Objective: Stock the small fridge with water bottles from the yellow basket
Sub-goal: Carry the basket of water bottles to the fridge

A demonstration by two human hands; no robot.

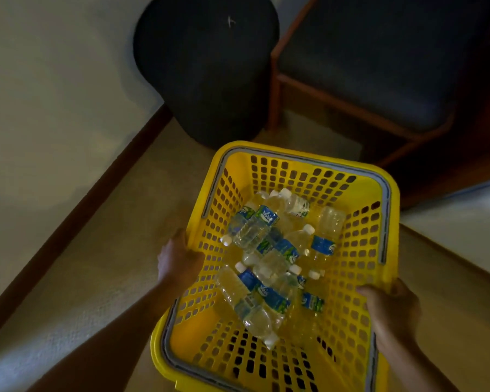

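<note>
Hands (178, 258) grip basket (303, 159); fingertips hidden.

Both bare arms reach forward, left hand (178, 257) and right hand (391, 312) gripping, fingers curled.

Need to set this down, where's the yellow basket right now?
Head view, lower centre-right: the yellow basket sits between the left hand and right hand, near the black round bin.

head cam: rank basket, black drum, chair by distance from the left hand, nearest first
1. Basket: the left hand grips its left rim.
2. Black drum: standing on the floor beyond the basket, up and slightly right of the hand.
3. Chair: farthest, at the top right behind the basket.
</note>
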